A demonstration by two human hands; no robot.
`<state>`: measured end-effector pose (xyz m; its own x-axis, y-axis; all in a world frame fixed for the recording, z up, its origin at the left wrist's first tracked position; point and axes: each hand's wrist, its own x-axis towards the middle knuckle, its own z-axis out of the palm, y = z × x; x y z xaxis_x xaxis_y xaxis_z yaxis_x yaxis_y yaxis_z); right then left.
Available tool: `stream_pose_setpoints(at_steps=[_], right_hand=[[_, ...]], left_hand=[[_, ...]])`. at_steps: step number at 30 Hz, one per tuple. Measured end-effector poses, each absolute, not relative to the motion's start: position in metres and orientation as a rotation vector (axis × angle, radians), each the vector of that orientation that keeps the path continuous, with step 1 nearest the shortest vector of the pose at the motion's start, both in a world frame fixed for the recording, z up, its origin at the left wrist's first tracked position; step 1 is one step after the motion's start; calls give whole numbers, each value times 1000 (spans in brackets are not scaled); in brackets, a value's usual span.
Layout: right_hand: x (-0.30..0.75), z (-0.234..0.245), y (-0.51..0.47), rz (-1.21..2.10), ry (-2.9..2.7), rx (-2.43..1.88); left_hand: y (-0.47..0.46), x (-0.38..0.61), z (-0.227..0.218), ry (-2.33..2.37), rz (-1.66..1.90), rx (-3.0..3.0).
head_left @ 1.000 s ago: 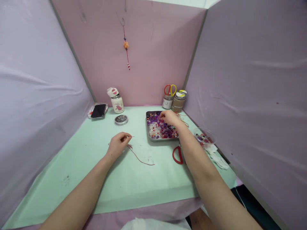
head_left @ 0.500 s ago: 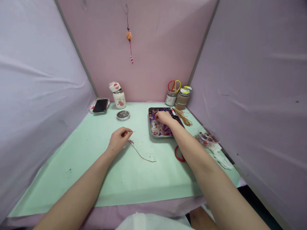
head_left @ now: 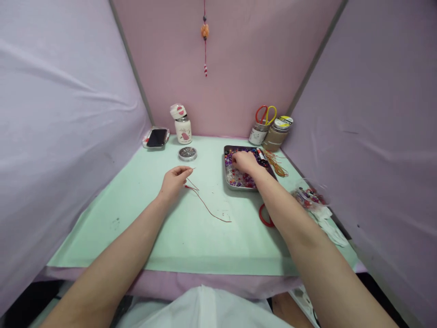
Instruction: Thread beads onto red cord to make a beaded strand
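My left hand (head_left: 175, 181) rests on the green table cover, fingers pinched on the end of a thin red cord (head_left: 208, 209) that trails right across the mat. A fine needle-like tip sticks out past the fingertips. My right hand (head_left: 246, 161) reaches into a metal tray (head_left: 228, 178) filled with purple, red and clear beads (head_left: 244, 178). Its fingers curl down among the beads; what they hold, if anything, is hidden.
A round tin (head_left: 187, 153), a white jar (head_left: 185, 130) and a phone (head_left: 157, 137) stand at the back left. Scissors in a cup (head_left: 259, 125), a spool jar (head_left: 277, 134), loose orange cord (head_left: 277, 165), red scissor handles (head_left: 265, 216) and a bead bag (head_left: 309, 197) lie right. A beaded charm (head_left: 205, 32) hangs on the wall.
The view has tilted down and shifted, so everything sits further right. My right hand slid from the tray's middle toward its far left part. My left hand keeps its pinch on the cord.
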<state>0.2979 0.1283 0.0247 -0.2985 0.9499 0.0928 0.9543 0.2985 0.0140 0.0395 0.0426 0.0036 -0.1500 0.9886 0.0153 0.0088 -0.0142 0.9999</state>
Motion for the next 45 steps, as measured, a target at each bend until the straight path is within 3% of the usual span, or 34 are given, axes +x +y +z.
stream_pose_setpoints(at_steps=[6, 10, 15, 18, 45], right_hand=[[295, 52, 99, 57, -2149, -1514], [270, 57, 52, 428, -1832, -1241], [238, 30, 12, 1064, -1331, -1010], [230, 14, 9, 1246, -1091, -953], [222, 0, 6, 1608, -914, -821]], left_hand=[[42, 41, 6, 1253, 1395, 1152], [38, 44, 7, 1224, 1396, 1209], [26, 51, 12, 1215, 1345, 1483], [21, 54, 14, 1197, 1330, 1615], [10, 68, 13, 983, 1260, 1409]])
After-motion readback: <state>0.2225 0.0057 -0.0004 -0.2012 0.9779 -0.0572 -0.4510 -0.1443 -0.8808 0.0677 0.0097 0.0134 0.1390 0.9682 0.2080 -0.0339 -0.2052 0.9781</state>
